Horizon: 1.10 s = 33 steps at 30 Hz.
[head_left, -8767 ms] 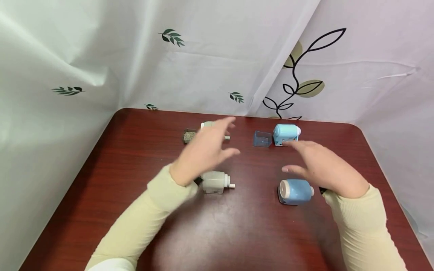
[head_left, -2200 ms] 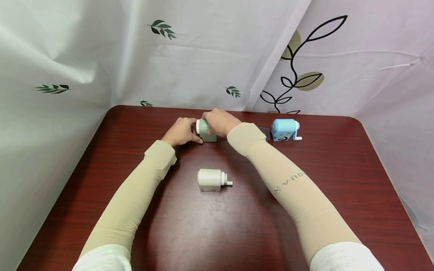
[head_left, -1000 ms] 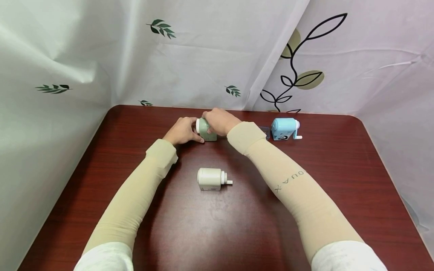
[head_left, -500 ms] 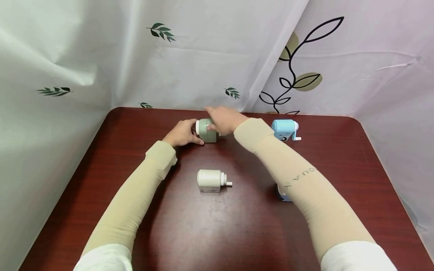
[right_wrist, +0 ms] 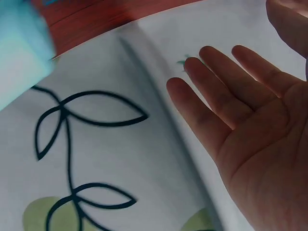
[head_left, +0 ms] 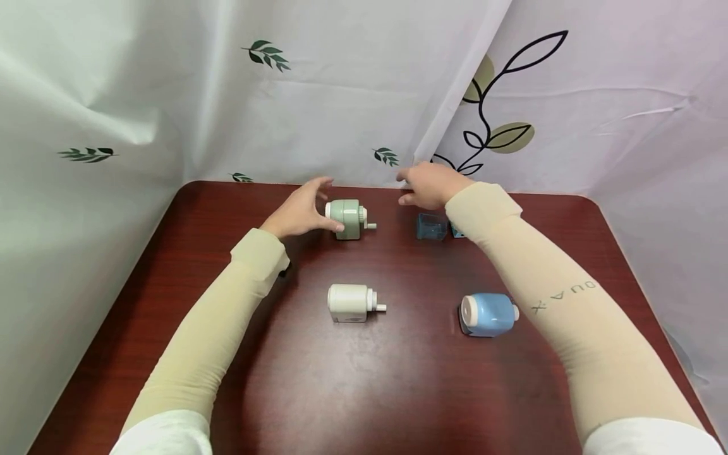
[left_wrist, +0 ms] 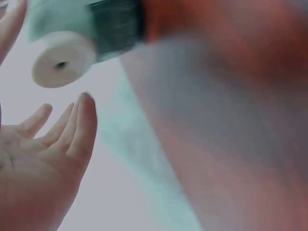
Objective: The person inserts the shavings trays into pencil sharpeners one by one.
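A green hand-crank pencil sharpener (head_left: 345,219) stands near the table's back edge, its crank pointing right. My left hand (head_left: 301,212) is spread around its white-capped end; in the left wrist view the straight fingers (left_wrist: 84,120) are apart from the white cap (left_wrist: 64,60). A dark shavings drawer (left_wrist: 115,26) sits in the sharpener's base. Over the back right, my right hand (head_left: 433,185) hovers with relaxed fingers and holds nothing. Below it lies a clear bluish drawer (head_left: 431,227), beside a light blue sharpener (right_wrist: 21,53) mostly hidden by the right sleeve in the head view.
A cream sharpener (head_left: 349,303) rests mid-table, its crank to the right. Farther right stands a darker blue sharpener (head_left: 488,314), close to the right forearm. A white patterned curtain (head_left: 318,95) hangs right behind the table (head_left: 409,379).
Over 8.8 seconds, the separate drawer of shavings left its spot beside the green sharpener. Since half a second ago, my right hand moved right off that sharpener and my left hand loosened.
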Tool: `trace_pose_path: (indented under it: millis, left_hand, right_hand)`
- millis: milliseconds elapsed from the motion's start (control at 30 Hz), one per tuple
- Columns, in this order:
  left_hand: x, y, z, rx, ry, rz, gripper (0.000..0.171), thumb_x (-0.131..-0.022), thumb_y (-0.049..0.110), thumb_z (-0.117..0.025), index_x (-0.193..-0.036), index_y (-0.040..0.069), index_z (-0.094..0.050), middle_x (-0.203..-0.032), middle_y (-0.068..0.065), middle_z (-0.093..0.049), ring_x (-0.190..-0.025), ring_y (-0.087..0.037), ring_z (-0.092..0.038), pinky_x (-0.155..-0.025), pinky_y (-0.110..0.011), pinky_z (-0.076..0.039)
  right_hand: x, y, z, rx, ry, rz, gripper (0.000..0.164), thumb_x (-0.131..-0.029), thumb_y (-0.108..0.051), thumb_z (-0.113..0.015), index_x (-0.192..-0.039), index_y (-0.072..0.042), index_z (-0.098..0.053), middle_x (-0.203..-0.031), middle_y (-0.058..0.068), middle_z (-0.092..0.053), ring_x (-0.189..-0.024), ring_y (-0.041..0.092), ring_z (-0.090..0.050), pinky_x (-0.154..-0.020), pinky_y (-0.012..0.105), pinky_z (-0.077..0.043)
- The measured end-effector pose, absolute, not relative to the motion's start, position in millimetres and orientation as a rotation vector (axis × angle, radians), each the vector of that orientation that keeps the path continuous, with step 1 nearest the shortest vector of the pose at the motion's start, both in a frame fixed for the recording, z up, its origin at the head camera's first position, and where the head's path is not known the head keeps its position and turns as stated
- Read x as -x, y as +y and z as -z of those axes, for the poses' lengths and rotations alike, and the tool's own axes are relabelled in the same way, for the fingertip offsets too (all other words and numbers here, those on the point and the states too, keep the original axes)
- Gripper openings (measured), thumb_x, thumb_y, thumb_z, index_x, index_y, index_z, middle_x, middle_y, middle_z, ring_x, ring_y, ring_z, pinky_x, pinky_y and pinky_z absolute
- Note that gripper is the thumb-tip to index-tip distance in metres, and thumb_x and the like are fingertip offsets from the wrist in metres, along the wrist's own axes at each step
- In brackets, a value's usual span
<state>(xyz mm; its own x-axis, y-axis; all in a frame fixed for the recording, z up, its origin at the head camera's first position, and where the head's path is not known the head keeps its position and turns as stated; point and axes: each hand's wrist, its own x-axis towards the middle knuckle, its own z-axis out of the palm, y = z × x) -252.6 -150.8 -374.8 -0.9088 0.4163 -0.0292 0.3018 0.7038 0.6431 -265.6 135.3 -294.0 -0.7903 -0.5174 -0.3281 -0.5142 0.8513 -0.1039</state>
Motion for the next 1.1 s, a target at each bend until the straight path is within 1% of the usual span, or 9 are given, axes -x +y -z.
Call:
trace_pose_path:
  millis: [167,367,567,667,800,867,933,1033,1100]
  left_hand:
    - [248,-136,356,-0.609,2.798,-1.065,0.113,-0.073,0.05,-0.088,-0.159,0.011,-0.024,-0.156,-0.009,-0.035,-0.135,-0.029,-0.044,-0.107,-0.046,-0.04]
    - [242,-96,334,-0.761,2.849,-1.058,0.109,-0.078,0.047,-0.085,-0.158,0.009,-0.022,-0.157,-0.007,-0.035,-0.14,-0.023,-0.038,-0.114,-0.037,-0.032]
    - [246,-45,316,-0.922,2.8,-0.784,0.104,-0.083,0.045,-0.082,-0.158,0.005,-0.021,-0.153,-0.007,-0.04,-0.139,-0.02,-0.039,-0.115,-0.033,-0.031]
    - [251,-22,316,-0.957,2.754,-0.581,0.101,-0.086,0.042,-0.079,-0.158,0.002,-0.02,-0.157,-0.009,-0.038,-0.144,-0.022,-0.035,-0.117,-0.032,-0.027]
    - [258,4,324,-0.974,2.722,-0.289,0.092,-0.089,0.04,-0.077,-0.155,-0.002,-0.028,-0.158,-0.013,-0.036,-0.146,-0.025,-0.032,-0.119,-0.032,-0.025]
    - [260,15,329,-0.984,2.707,-0.177,0.083,-0.089,0.039,-0.077,-0.149,-0.002,-0.038,-0.15,-0.014,-0.045,-0.141,-0.026,-0.04,-0.115,-0.032,-0.032]
    - [260,24,334,-0.996,2.689,-0.09,0.07,-0.089,0.039,-0.077,-0.14,0.0,-0.049,-0.138,-0.012,-0.055,-0.13,-0.025,-0.05,-0.108,-0.033,-0.041]
    - [260,34,340,-0.993,2.666,-0.025,0.051,-0.089,0.037,-0.078,-0.125,0.006,-0.06,-0.119,-0.006,-0.062,-0.112,-0.021,-0.059,-0.095,-0.033,-0.049]
    - [259,39,343,-0.984,2.657,-0.007,0.041,-0.089,0.036,-0.077,-0.117,0.009,-0.063,-0.112,-0.003,-0.064,-0.103,-0.018,-0.062,-0.089,-0.032,-0.051]
  right_hand:
    - [269,154,295,0.732,2.659,0.021,0.056,-0.101,-0.028,-0.062,-0.146,0.002,-0.047,-0.141,0.024,-0.055,-0.131,0.04,-0.05,-0.108,0.051,-0.04]
    - [270,187,296,0.693,2.646,0.009,0.057,-0.101,-0.027,-0.061,-0.146,0.004,-0.045,-0.14,0.025,-0.054,-0.127,0.044,-0.052,-0.105,0.055,-0.041]
    - [264,216,297,0.716,2.643,-0.008,0.059,-0.097,-0.027,-0.067,-0.139,0.01,-0.049,-0.135,0.031,-0.055,-0.124,0.048,-0.052,-0.104,0.057,-0.041]
    - [262,225,299,0.71,2.64,-0.011,0.063,-0.093,-0.027,-0.073,-0.137,0.011,-0.051,-0.132,0.033,-0.056,-0.121,0.049,-0.054,-0.101,0.056,-0.044]
    - [260,231,306,0.684,2.637,-0.021,0.066,-0.086,-0.023,-0.079,-0.136,0.01,-0.053,-0.129,0.032,-0.059,-0.118,0.047,-0.056,-0.098,0.055,-0.046]
    - [260,233,309,0.67,2.639,-0.018,0.066,-0.083,-0.021,-0.082,-0.136,0.009,-0.055,-0.128,0.031,-0.06,-0.119,0.047,-0.056,-0.099,0.055,-0.046]
    - [260,234,311,0.673,2.642,-0.007,0.066,-0.079,-0.016,-0.083,-0.134,0.009,-0.056,-0.127,0.031,-0.06,-0.119,0.047,-0.056,-0.098,0.054,-0.047]
    - [261,234,313,0.7,2.649,0.013,0.064,-0.074,-0.011,-0.085,-0.13,0.009,-0.059,-0.122,0.028,-0.064,-0.114,0.044,-0.059,-0.096,0.053,-0.049]
    - [262,234,314,0.726,2.649,0.021,0.061,-0.073,-0.008,-0.085,-0.127,0.008,-0.062,-0.117,0.026,-0.066,-0.11,0.042,-0.061,-0.093,0.052,-0.05]
